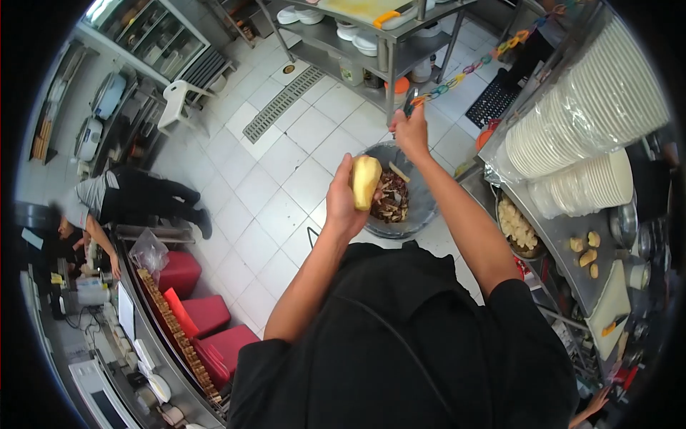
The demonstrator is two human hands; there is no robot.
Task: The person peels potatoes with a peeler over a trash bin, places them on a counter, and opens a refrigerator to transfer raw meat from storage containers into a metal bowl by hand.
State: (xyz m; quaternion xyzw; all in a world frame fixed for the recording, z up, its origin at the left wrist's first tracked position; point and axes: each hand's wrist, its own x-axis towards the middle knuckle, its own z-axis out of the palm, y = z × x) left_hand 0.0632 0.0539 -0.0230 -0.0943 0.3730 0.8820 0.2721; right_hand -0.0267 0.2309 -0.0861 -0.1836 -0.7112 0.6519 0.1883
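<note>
My left hand (343,196) is wrapped round a yellow, peeled potato (366,182), held upright above the left rim of a grey bin (421,207). Dark and pale peelings (393,196) lie inside the bin. Beyond the bin's far edge, my right hand (410,132) grips a small tool, seemingly a peeler (410,102), with a dark and orange end. The two hands are apart, and the tool does not touch the potato.
At the right, a metal counter (564,247) bears wrapped stacked containers (586,107), potato pieces (587,256) and a cutting board (609,307). A bowl of pale chunks (516,225) stands beside it. A shelved table (400,61) is ahead. Another person (118,196) leans over the left counter.
</note>
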